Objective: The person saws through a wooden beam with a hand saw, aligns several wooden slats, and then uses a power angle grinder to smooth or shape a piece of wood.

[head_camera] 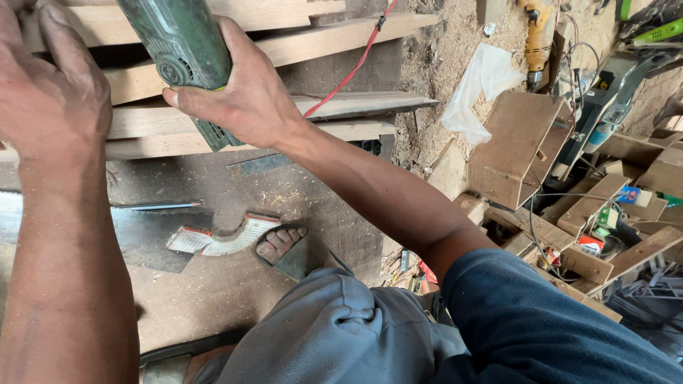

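Green power tool [186, 53] lay lengthwise in my gripping right hand [242, 92], my left hand [50, 92] pressing flat on planks [341, 107] beside it.

A power tool [181, 50] is held over stacked planks [334, 107]; a drill [535, 35] and wooden boxes [516, 146] are scattered to the right.

A crumpled clear plastic bag [478, 89] lies on the sawdust floor, well to the right of the right hand [238, 89]. Farther right and lower, among wood offcuts, sit a small blue packet [629, 195], a green carton [607, 217] and a red-and-white pack [590, 244]. Below the hand, a torn red-and-white printed wrapper [224, 238] lies on the floor.
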